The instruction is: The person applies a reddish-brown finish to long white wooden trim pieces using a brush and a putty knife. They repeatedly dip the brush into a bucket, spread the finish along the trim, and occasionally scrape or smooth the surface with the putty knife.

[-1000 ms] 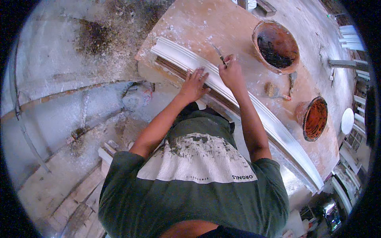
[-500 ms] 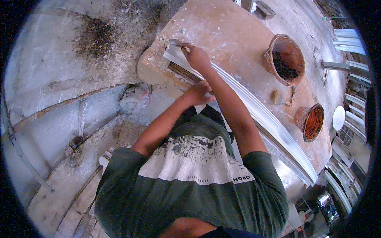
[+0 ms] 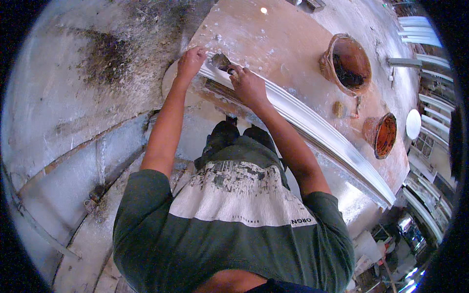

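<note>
Moulding (image 3: 320, 124), white and ribbed, lies along the near edge of the surface (image 3: 283, 44), its long axis running diagonally from the upper-left end, in front of your hands, to the lower-right end, well beyond your right forearm. Note the key relation: both hands are at the upper-left end, and most of the length extends from your right grip toward the lower right. Your right hand (image 3: 249, 87) is over the moulding, a short way in from that end; its fingers are closed around the handle of a scraper (image 3: 220, 61). The blade points up and to the left, away from the long run of the moulding and toward your left hand. Whether the blade bears on the moulding or is just above it, you cannot tell from this view. Your left hand (image 3: 192, 62) is the nearer of the two to the extreme upper-left tip, just beside it and near the blade. Its fingers are curled and bunched together; you cannot tell whether that grip has hold of anything. Off to the right, on the far side of the moulding and well apart from both hands, are a large bucket (image 3: 328, 68) with dark residue inside and a smaller bucket (image 3: 370, 129) with an orange-red interior.
</note>
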Demonstrator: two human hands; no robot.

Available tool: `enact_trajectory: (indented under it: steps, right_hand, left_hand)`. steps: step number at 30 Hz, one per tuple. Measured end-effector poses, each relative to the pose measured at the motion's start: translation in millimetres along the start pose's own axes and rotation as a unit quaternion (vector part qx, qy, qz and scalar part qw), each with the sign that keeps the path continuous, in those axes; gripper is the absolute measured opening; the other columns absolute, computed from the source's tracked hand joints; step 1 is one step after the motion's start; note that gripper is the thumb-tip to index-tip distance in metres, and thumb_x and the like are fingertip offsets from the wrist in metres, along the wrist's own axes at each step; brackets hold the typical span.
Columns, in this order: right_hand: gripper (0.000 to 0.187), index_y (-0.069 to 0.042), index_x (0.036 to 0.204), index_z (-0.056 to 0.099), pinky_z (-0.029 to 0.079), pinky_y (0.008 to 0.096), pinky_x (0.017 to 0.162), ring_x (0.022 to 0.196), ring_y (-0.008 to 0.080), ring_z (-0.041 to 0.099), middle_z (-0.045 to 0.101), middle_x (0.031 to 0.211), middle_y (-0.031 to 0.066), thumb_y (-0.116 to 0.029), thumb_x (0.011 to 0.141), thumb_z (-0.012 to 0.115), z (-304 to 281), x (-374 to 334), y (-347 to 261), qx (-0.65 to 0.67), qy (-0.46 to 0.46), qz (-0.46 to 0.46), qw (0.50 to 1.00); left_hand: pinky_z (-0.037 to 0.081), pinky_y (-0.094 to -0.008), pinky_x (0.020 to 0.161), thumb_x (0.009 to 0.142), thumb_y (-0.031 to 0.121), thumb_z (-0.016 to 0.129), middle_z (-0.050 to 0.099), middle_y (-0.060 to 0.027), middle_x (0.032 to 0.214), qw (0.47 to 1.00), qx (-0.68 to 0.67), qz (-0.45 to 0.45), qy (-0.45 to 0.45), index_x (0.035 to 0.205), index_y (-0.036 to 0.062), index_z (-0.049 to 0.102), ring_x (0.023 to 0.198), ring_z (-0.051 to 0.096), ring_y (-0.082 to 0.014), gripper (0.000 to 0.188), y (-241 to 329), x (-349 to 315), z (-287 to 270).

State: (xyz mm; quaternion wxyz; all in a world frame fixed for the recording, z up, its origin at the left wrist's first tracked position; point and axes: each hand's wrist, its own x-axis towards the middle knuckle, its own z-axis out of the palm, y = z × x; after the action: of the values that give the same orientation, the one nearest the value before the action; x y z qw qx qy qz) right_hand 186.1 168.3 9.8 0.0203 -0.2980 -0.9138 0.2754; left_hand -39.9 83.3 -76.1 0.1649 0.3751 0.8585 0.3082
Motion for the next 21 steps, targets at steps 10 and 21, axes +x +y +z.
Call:
enact_trajectory:
  steps: [10, 21]
  right_hand:
    - [0.031, -0.006, 0.114, 0.051, 0.05, 0.048, 0.067, 0.081, 0.0388, 0.062, 0.062, 0.092, 0.0195, -0.024, 0.089, 0.05, 16.2, 17.8, -9.5, 0.024, -0.023, 0.017, 0.999]
    - [0.019, -0.001, 0.085, 0.064, 0.052, 0.0463, 0.067, 0.079, 0.0356, 0.065, 0.066, 0.083, 0.0189, -0.014, 0.08, 0.05, -0.3, 19.8, -14.1, 0.04, -0.016, 0.124, 0.991]
  left_hand:
    - [0.046, -0.0396, 0.084, 0.077, 0.023, 0.066, 0.066, -0.0143, 0.095, 0.99, 0.104, 0.092, 0.009, 0.097, 0.0109, 0.068, 0.091, 0.06, -0.0317, 0.024, 10.6, 6.7, -4.1]
    - [0.03, -0.0444, 0.101, 0.069, 0.025, 0.075, 0.049, -0.0174, 0.121, 0.986, 0.025, 0.153, 0.054, 0.122, 0.011, 0.05, 0.117, 0.042, -0.0327, 0.059, 44.9, 5.5, -0.4]
